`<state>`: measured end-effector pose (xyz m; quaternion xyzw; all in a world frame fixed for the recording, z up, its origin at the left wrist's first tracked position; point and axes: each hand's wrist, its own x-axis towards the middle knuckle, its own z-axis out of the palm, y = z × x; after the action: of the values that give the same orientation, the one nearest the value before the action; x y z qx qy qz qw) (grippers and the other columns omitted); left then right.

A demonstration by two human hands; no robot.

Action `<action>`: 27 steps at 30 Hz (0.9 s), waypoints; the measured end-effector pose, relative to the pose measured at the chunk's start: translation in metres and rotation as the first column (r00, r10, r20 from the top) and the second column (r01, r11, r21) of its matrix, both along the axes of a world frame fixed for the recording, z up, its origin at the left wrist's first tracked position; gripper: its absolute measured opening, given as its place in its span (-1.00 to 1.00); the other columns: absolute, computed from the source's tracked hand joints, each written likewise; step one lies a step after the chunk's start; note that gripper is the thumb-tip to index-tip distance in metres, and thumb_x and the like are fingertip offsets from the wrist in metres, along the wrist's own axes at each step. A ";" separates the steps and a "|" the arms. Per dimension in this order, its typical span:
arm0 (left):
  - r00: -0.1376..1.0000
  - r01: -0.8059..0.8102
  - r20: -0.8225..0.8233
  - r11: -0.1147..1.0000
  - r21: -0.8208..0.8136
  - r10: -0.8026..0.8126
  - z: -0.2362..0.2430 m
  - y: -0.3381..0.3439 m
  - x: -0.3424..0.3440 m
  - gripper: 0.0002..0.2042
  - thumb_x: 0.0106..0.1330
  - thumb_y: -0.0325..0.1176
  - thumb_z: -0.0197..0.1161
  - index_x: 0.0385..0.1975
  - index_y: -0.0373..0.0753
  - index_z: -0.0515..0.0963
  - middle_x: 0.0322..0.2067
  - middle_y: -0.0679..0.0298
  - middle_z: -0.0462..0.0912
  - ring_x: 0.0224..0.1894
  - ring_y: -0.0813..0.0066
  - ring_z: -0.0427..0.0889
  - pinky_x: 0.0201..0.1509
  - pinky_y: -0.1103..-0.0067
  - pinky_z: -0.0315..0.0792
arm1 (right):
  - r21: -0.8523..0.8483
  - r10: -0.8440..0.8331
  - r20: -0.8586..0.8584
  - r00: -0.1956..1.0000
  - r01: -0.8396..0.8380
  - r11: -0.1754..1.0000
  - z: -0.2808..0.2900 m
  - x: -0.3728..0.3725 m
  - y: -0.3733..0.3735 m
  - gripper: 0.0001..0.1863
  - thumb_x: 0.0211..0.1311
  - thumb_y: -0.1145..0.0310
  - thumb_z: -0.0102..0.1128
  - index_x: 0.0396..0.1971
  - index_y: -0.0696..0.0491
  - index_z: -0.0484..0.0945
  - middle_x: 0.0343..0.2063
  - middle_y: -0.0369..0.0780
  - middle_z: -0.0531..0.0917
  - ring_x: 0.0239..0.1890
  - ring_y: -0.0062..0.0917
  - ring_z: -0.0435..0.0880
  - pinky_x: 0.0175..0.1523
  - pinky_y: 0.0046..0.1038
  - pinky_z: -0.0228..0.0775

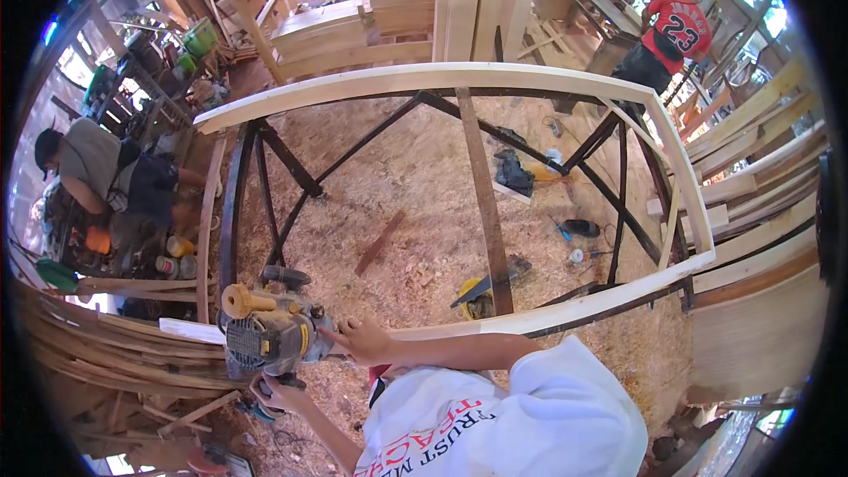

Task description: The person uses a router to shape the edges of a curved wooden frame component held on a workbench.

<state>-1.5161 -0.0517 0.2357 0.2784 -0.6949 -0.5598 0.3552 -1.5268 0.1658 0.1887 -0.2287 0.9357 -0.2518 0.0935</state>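
A yellow and black power router [269, 336] with a vented motor housing sits at the left end of the near pale wooden rail [548, 315]. My left hand [278, 393] is closed round its black near-side handle. With its fingers bent against the housing, my right hand [355, 340] grips the router's right side. Another black handle [284, 276] sticks out on the far side. The router's underside is hidden. The rail belongs to a large frame with a pale wooden rim, resting on dark braced legs [291, 159].
Wood shavings [397, 177] cover the floor inside the frame, with a handsaw [481, 290] and black bag [512, 172] there. Boards are stacked at left [115, 344] and right [760, 185]. One person [97, 163] bends at the left; another in red [680, 26] stands far right.
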 end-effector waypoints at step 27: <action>0.992 -0.097 -0.063 0.973 0.209 0.112 -0.013 0.000 -0.005 -0.44 0.30 -0.16 0.40 0.15 -0.42 0.45 -0.06 0.06 0.56 -0.14 0.18 0.55 -0.12 0.26 0.49 | 0.012 0.017 -0.153 0.988 -0.015 1.000 -0.009 0.002 -0.001 0.10 0.09 0.14 0.36 0.56 -0.07 -0.14 0.05 0.00 0.52 0.03 -0.16 0.56 -0.09 -0.20 0.58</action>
<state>-1.5207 -0.0516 0.2224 0.3289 -0.6041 -0.6189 0.3792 -1.5251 0.1647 0.1797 -0.2544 0.9396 -0.2275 0.0247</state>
